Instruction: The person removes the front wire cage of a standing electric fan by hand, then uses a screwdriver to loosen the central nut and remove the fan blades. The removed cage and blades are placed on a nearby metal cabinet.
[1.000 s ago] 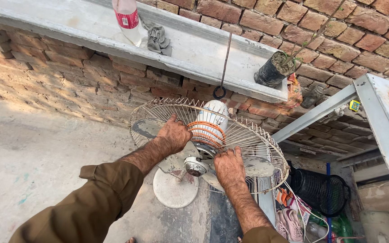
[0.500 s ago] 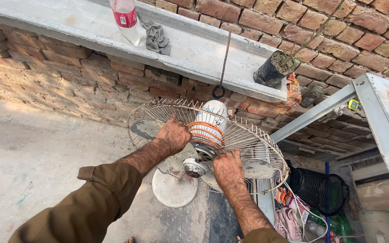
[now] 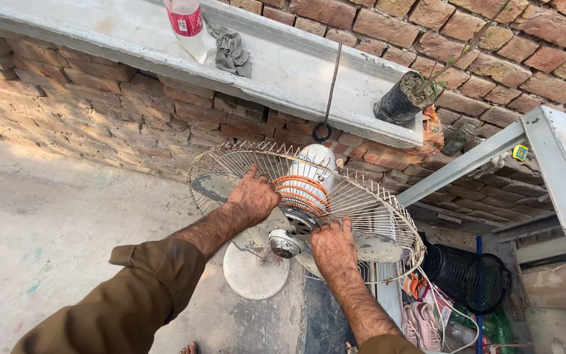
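Note:
A pedestal fan stands in front of me with its front guard off. Its rusty wire rear guard (image 3: 388, 210) rings a white motor housing (image 3: 314, 164) with orange wire bands. My left hand (image 3: 251, 196) rests on the guard and blade area left of the motor, fingers curled over the wires. My right hand (image 3: 333, 244) grips the lower guard wires next to the metal hub (image 3: 284, 243). Grey blades (image 3: 209, 185) show at the left and lower right. The round white base (image 3: 251, 270) sits on the floor below.
A brick wall carries a concrete ledge (image 3: 283, 72) with a plastic bottle (image 3: 186, 26), a grey rag (image 3: 232, 52) and a black plant pot (image 3: 402, 99). A wire hook (image 3: 323, 128) hangs from the ledge. At the right are a grey metal frame (image 3: 558, 170), a black basket (image 3: 466, 278) and pink shoes (image 3: 422, 321).
Both hands stay on the fan guard; my left hand has shifted slightly toward the motor. The fan has barely moved.

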